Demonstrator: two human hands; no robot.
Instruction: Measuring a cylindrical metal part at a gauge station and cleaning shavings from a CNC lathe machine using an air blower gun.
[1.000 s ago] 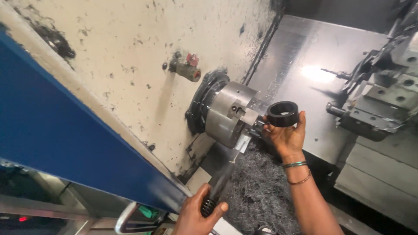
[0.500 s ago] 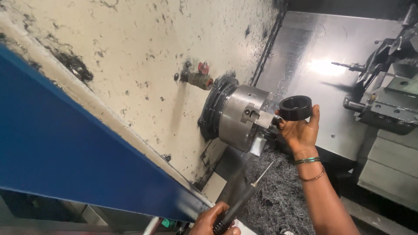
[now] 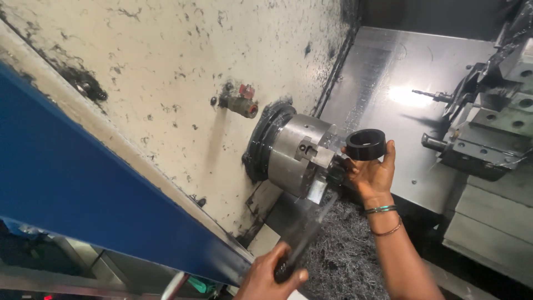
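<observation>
right hand pinches a black ring at the chuck face, likely to seat it; left hand clenches a blurred key angled toward the chuck.

chuck projecting from the wall, ring in the right hand just right of it, swarf below, turret at the right edge, left hand at the bottom edge.
</observation>
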